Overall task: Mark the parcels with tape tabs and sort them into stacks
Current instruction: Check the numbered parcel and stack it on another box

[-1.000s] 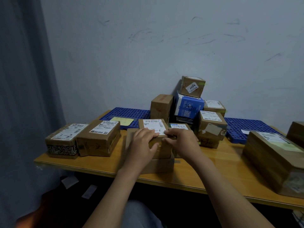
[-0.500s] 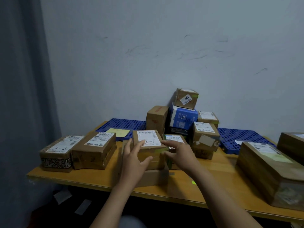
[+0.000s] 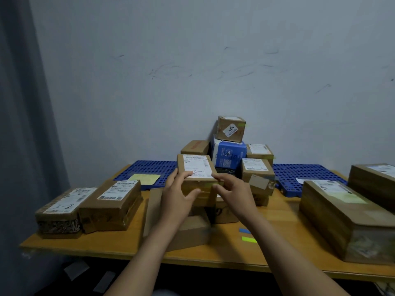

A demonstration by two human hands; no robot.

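The fingers [image 3: 193, 192] of the left hand [image 3: 175, 199] curl around the near left corner of a brown parcel [image 3: 197, 176], thumb on top at the label edge, so they are clamped on it. The right hand [image 3: 234, 192] holds the near right corner, its fingers only half bent and a little apart; I cannot tell how firmly they press. The parcel is held above a low box [image 3: 188, 229] at the middle of the bench [image 3: 106, 244]. Its long axis runs away from the person, toward the wall, and its white label [image 3: 197, 168] faces up with "3-1" written on it. Its underside is hidden by the hands. A green tape tab [image 3: 249, 239] and a blue tape tab [image 3: 244, 230] lie on the bench just right of the low box. On the left, two parcels [image 3: 89, 208] lie side by side; one is marked with a "2". Behind, a pile of boxes [image 3: 230, 146] stands on a blue mat [image 3: 149, 169]. At the right, a long parcel [image 3: 342, 218] is cut off by the frame edge.
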